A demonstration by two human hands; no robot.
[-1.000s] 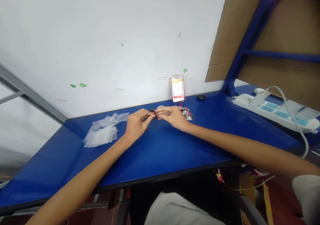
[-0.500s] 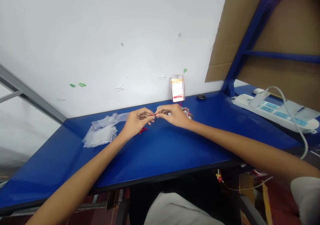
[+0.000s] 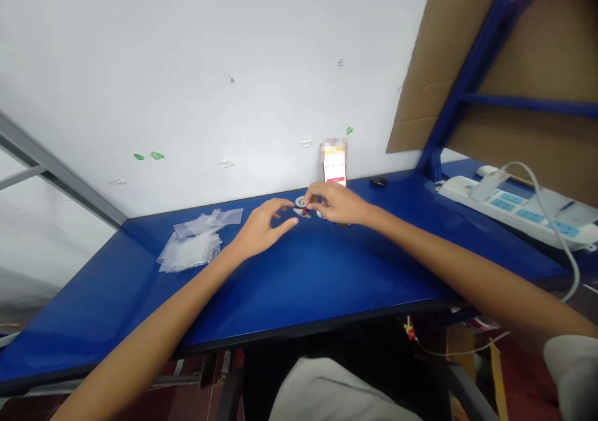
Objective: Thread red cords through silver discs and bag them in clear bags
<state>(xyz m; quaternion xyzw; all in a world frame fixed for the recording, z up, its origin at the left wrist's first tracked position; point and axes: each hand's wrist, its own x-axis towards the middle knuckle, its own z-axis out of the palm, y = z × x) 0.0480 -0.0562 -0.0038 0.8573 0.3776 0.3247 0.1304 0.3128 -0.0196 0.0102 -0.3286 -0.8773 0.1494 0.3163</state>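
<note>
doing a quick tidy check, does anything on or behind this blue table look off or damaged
Nothing looks spilled. The wall above the blue table has green patches and whitish scuffs, perhaps tape residue or peeled paint, and the clear bags lie in an untidy, overlapping heap beside the left hand.

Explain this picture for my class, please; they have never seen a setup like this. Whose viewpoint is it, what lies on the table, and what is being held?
There is no robot here: a person works with two bare hands. The camera sits on their head, looking forward and down. On the blue table lie clear plastic bags and small round metallic pieces; a lit phone stands near the wall. The right hand pinches something red, apparently cord. The left hand is open beside it; whether its fingertip touches a piece is unclear.
</note>
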